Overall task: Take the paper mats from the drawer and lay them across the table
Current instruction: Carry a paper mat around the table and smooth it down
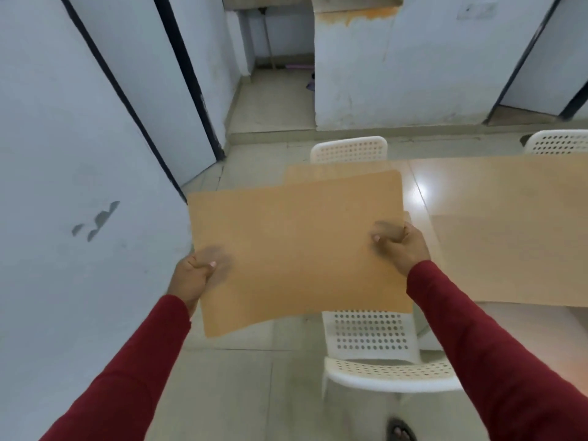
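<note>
I hold a brown paper mat (296,246) flat in the air in front of me, left of the table (423,198). My left hand (195,275) grips its near left edge, thumb on top. My right hand (399,246) grips its right edge. The edge of a second brown sheet (318,173) shows just behind the top of the held mat; I cannot tell whether it is a separate mat. A large brown paper mat (515,230) lies flat on the table to the right. The drawer is out of view.
A white perforated plastic chair (378,354) stands right below the held mat, pushed towards the table. Two more white chairs (350,149) (556,141) stand on the table's far side. A white wall (63,186) runs close on my left. Tiled floor lies ahead.
</note>
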